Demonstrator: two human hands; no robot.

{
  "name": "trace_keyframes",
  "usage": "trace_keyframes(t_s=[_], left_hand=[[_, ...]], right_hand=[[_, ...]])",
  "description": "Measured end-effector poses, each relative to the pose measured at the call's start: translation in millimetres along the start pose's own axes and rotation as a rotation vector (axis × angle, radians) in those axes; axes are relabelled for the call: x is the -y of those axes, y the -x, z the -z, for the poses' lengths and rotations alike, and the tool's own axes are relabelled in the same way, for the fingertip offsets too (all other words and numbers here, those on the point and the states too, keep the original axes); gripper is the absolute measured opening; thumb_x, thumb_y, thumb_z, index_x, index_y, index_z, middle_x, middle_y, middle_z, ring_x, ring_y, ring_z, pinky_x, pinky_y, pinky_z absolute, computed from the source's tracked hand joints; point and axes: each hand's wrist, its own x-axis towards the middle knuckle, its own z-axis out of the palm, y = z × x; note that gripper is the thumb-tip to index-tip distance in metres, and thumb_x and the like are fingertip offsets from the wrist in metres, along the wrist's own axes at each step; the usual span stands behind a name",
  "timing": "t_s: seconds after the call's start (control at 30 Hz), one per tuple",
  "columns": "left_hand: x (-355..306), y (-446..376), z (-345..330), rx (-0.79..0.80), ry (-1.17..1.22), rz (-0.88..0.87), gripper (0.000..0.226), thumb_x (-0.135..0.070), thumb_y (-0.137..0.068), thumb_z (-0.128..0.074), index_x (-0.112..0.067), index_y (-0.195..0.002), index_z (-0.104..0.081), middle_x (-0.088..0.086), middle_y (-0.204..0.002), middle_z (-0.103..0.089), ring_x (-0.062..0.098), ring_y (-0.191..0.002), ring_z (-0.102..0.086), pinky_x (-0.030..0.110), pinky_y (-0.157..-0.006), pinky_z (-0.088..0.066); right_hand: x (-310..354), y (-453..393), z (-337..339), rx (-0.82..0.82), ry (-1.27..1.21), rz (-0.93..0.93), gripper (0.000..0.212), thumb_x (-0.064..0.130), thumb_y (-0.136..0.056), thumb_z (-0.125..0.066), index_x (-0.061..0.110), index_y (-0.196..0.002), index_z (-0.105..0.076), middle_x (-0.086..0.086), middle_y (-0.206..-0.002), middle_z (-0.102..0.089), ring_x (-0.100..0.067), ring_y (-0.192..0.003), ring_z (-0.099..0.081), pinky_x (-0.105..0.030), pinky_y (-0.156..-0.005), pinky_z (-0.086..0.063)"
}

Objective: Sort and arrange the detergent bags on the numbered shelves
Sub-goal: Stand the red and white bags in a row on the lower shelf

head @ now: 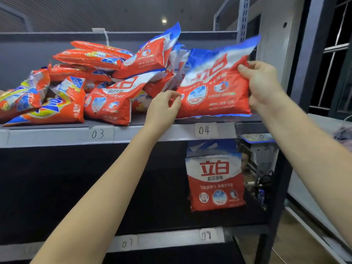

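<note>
A red, white and blue detergent bag (213, 88) stands tilted on the upper shelf above the label 04 (204, 130). My right hand (261, 84) grips its right edge, thumb on the front. My left hand (163, 109) pinches the bag's lower left corner. Left of it, above the label 03 (97, 133), lies a jumbled heap of red and white bags (114, 103) and orange bags with yellow logos (55, 109). One red and white bag (215, 180) stands upright on the shelf below, above the label 08 (206, 235).
The upper shelf's front rail (57, 136) runs across the view. The lower shelf carries the labels 07 (127, 243) and 08. A grey upright post (242, 18) stands at the rack's right rear. A dark window frame (323, 54) and cluttered equipment (261, 159) lie to the right.
</note>
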Motion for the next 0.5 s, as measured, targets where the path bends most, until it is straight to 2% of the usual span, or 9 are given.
trace_keyframes(t_s=[0.07,0.17,0.27,0.3,0.37,0.5], left_hand=[[-12,8,2,-0.022,0.142,0.019,0.027,-0.027,-0.097,-0.049,-0.014,-0.118,-0.06,0.002,-0.119,-0.059,0.01,-0.102,-0.056,0.025,-0.088,-0.045],[-33,22,6,0.049,0.569,0.195,0.038,-0.034,-0.096,-0.051,-0.014,-0.128,-0.05,0.0,-0.122,-0.058,0.007,-0.101,-0.058,0.017,-0.079,-0.049],[-47,44,8,0.095,0.86,0.286,0.055,-0.041,-0.085,-0.063,-0.017,-0.131,-0.043,0.002,-0.125,-0.058,0.012,-0.105,-0.063,0.028,-0.087,-0.053],[-49,56,7,0.077,0.908,0.298,0.055,-0.037,-0.084,-0.066,-0.018,-0.129,-0.041,0.002,-0.119,-0.06,0.011,-0.099,-0.066,0.029,-0.083,-0.054],[-45,86,4,0.071,0.979,0.319,0.042,-0.022,-0.089,-0.064,-0.013,-0.125,-0.042,0.003,-0.106,-0.063,0.008,-0.078,-0.07,0.025,-0.065,-0.055],[-15,152,-14,0.166,0.985,0.466,0.013,-0.014,-0.091,-0.06,-0.008,-0.103,-0.06,0.005,-0.084,-0.072,0.016,-0.069,-0.07,0.03,-0.06,-0.055]], right_hand=[[23,22,11,0.019,0.042,0.103,0.013,0.005,-0.093,-0.054,0.012,-0.082,-0.055,-0.004,-0.08,-0.067,-0.01,-0.065,-0.069,-0.029,-0.062,-0.057],[52,65,32,0.035,0.058,0.209,0.011,0.005,-0.092,-0.055,0.013,-0.084,-0.058,0.006,-0.072,-0.071,-0.009,-0.071,-0.07,-0.025,-0.066,-0.055],[59,115,56,0.037,0.098,0.237,0.013,0.003,-0.092,-0.053,0.013,-0.084,-0.057,0.011,-0.066,-0.07,-0.003,-0.066,-0.067,-0.02,-0.065,-0.052],[54,132,64,0.037,0.106,0.232,0.014,0.003,-0.091,-0.052,0.013,-0.084,-0.057,0.011,-0.067,-0.07,-0.002,-0.065,-0.066,-0.019,-0.065,-0.052],[37,162,80,0.03,0.09,0.186,0.014,0.003,-0.091,-0.052,0.014,-0.084,-0.057,0.01,-0.069,-0.07,-0.003,-0.066,-0.066,-0.019,-0.064,-0.052],[-13,213,105,0.006,0.01,-0.011,0.008,0.015,-0.079,-0.058,0.02,-0.077,-0.065,0.004,-0.073,-0.072,-0.009,-0.067,-0.068,-0.023,-0.061,-0.055]])
